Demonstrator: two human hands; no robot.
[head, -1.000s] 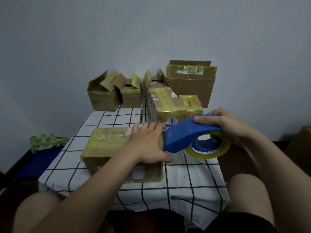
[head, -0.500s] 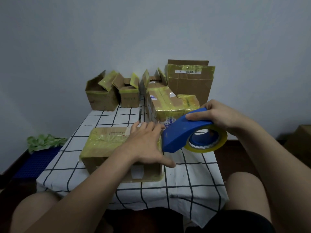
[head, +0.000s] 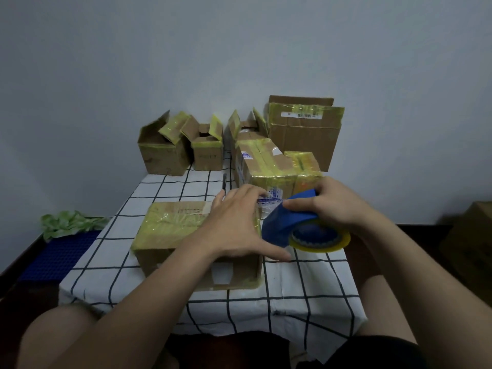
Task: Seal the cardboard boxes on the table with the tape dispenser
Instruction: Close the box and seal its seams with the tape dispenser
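Left hand lies flat, fingers straight and spread, palm down on the right end of the low brown cardboard box with yellowish tape; the thumb sticks out past the box's right edge. Right hand is curled over the top of the blue plastic tape dispenser and grips it. The dispenser's nose is just beside the box's right end; contact cannot be told. Its yellow tape roll hangs low on the right. The box sits on the table with a white black-grid cloth. Behind it are two taped-shut boxes. At the far edge are three small open-flap boxes and a big brown box. A green cloth lies on the floor to the left.
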